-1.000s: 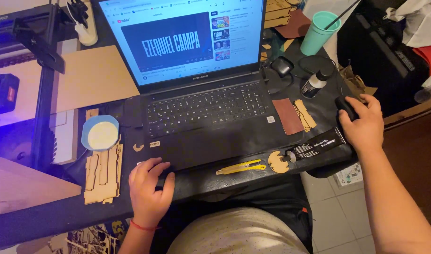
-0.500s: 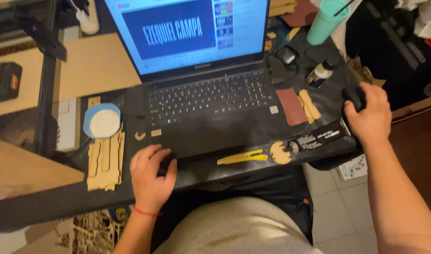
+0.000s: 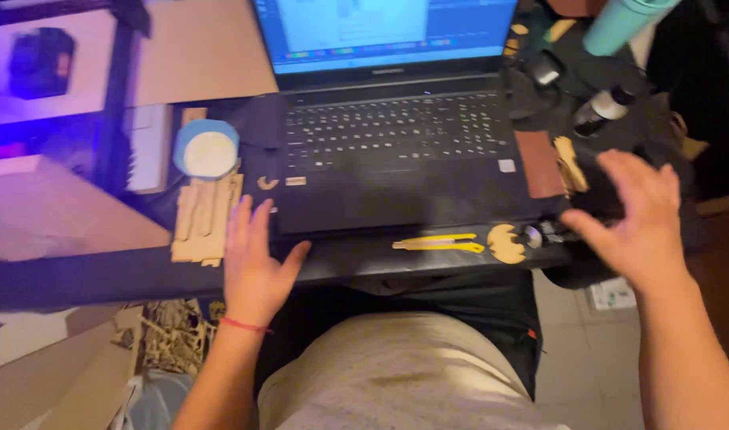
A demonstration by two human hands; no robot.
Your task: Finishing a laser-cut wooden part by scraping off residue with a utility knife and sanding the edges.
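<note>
Dark desk point(image 3: 78, 279) is carrying an open black laptop point(image 3: 396, 151), its screen glowing blue-white at the far edge; left hand point(image 3: 253, 259) is lying flat beside it, right hand point(image 3: 635, 219) is hovering spread, both empty.

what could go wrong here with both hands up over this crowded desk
The right hand hangs spread over the desk's crowded right end, close to a small dark bottle and a tall teal cup; a careless sweep might tip either toward the laptop. The yellow utility knife lies near the front edge between both hands, and the left hand might brush it off onto the lap.
</note>
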